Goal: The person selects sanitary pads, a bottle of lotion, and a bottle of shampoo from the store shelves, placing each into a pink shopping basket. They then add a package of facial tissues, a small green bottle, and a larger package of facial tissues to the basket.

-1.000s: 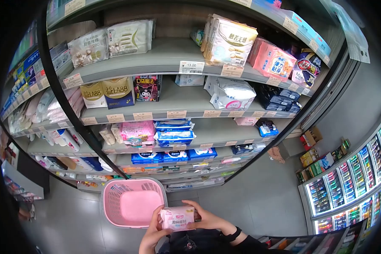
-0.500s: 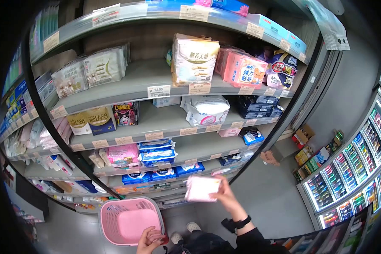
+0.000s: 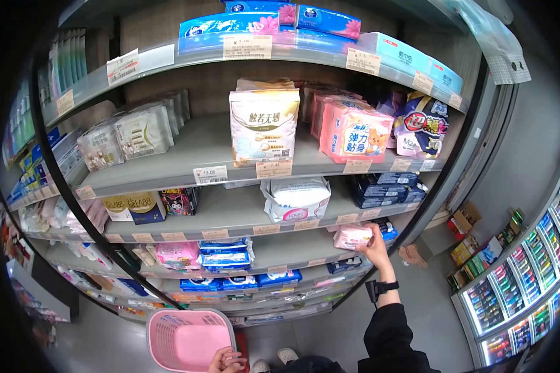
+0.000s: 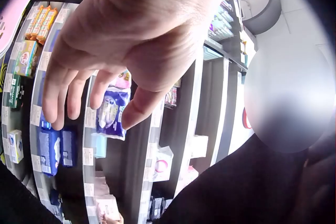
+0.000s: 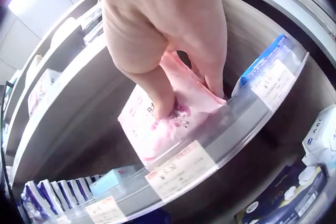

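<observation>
My right hand (image 3: 374,250) pinches a pink package (image 3: 353,237) at the right part of a middle shelf, beside a blue pack. In the right wrist view, the thumb of the right hand (image 5: 167,40) presses the front of the pink package (image 5: 170,113), which stands at the shelf's edge above a price tag. My left hand (image 3: 226,360) hangs at the near side of the pink basket (image 3: 158,339), holding nothing. The left wrist view has the left hand (image 4: 126,40) with fingers loosely bent and spread from the thumb.
Shelves carry a white and gold pack (image 3: 264,127), pink packs (image 3: 356,133), a white pack (image 3: 297,199) and blue packs (image 3: 224,255). A black shelf post (image 3: 410,230) stands right of the right hand. Lit drink shelves (image 3: 529,298) are at the right.
My right hand has carried the pink package from in front of the body up and right to the shelf. The left hand has let go of it and stays low near the basket.
</observation>
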Tool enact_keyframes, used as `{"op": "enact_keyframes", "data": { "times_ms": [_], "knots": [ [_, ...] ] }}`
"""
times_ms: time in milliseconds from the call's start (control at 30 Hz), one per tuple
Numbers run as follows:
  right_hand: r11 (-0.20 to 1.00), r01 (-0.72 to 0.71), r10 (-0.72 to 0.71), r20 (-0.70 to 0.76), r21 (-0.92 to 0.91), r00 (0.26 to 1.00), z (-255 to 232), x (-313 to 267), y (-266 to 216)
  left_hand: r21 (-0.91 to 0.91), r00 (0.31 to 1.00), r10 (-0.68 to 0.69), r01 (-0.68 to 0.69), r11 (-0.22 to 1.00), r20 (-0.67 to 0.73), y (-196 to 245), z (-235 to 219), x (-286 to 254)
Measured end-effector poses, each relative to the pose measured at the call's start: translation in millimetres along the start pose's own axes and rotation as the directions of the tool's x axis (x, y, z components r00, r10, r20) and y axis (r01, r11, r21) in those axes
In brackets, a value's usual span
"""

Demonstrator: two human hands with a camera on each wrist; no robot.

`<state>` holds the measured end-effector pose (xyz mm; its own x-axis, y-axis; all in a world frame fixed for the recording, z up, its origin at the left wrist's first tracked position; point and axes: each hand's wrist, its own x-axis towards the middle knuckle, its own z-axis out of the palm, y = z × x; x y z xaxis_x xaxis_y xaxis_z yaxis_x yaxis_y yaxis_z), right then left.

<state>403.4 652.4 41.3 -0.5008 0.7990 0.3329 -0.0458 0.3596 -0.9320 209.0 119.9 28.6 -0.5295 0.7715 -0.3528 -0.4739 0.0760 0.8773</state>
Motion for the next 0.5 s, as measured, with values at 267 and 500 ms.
{"op": "enact_keyframes", "data": {
  "times_ms": [267, 500],
  "knots": [
    [0.940, 0.101, -0.110, -0.010, -0.327, 0.994, -11.1, 4.6, 10.0, 0.054, 0.987, 0.144, -0.140, 0.989, -0.069, -13.7, 43.1, 21.2],
    [0.700, 0.263, -0.473, -0.154, -0.664, 0.867, 7.8, -20.2, -9.3, -0.037, 0.995, 0.018, -0.022, 0.999, -0.103, -19.7, 63.6, 25.7]
  ]
}}
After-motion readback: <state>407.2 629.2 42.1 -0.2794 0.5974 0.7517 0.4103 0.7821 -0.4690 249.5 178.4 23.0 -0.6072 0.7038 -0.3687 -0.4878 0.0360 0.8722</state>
